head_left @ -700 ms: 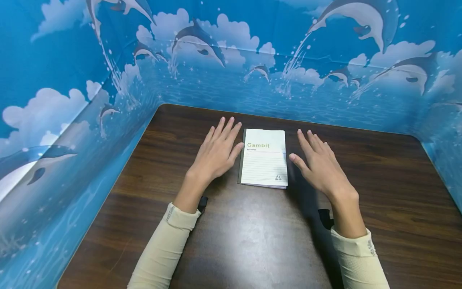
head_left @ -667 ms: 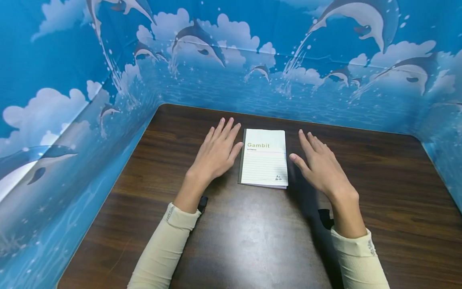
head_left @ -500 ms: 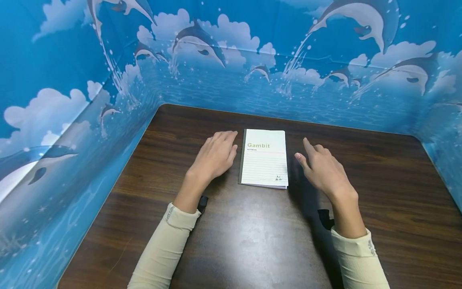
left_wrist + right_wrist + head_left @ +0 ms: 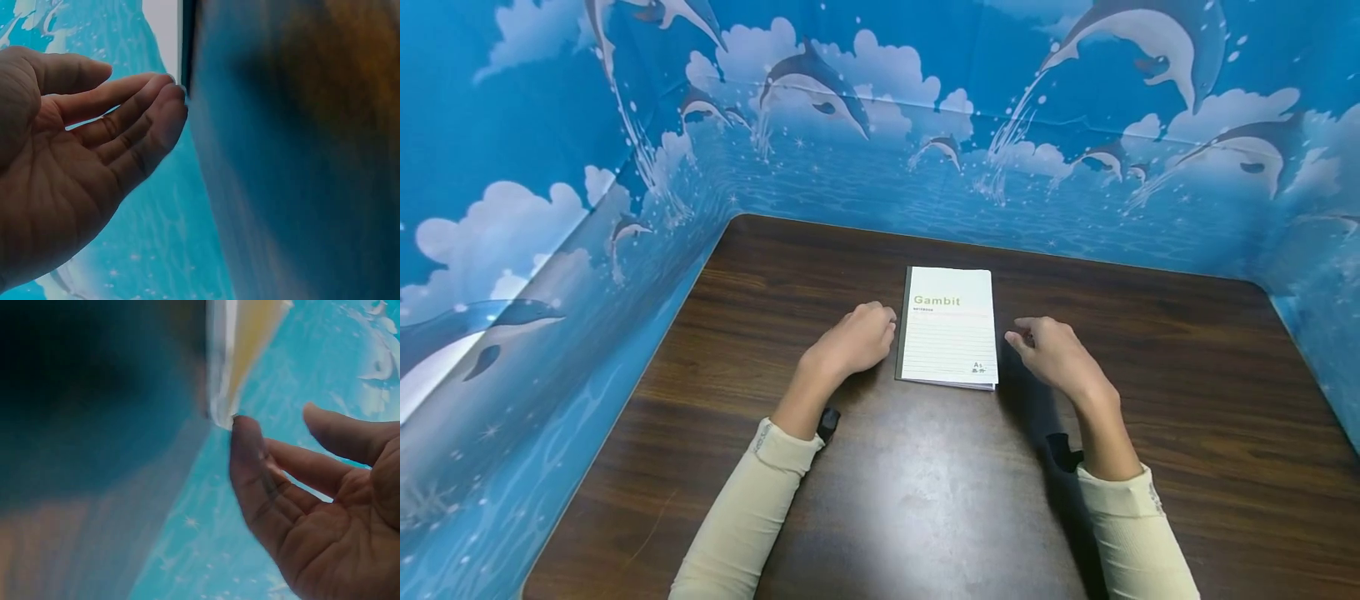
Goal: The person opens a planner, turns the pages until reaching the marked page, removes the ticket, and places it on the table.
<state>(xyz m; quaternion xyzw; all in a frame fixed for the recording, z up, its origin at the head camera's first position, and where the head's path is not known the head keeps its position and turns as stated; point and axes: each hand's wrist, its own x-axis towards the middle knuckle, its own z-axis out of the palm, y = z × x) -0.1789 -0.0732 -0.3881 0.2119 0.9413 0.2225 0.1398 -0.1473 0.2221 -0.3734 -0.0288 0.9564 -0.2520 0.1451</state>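
A notebook (image 4: 949, 337) lies flat on the table, its white lined cover marked "Gambit" and a dark spine along its left side. Left of that spine my left hand (image 4: 854, 339) is near the table with fingers loosely bent, holding nothing. The left wrist view has the fingertips of this left hand (image 4: 69, 169) right at the notebook's edge (image 4: 185, 44), thumb apart. My right hand (image 4: 1057, 354) is just past the notebook's right side, also holding nothing. In the right wrist view the bent fingers of the right hand (image 4: 337, 525) reach the notebook's page edges (image 4: 222, 369).
The dark wood-grain table (image 4: 910, 500) has rounded far corners. A blue curtain (image 4: 880, 158) printed with dolphins and clouds rises behind it and along both sides. A black strap (image 4: 827, 423) sits at the left wrist, another strap (image 4: 1063, 452) at the right.
Both hands have gone from flat, outstretched fingers to bent ones and drawn back slightly toward the person. The notebook stays in place.
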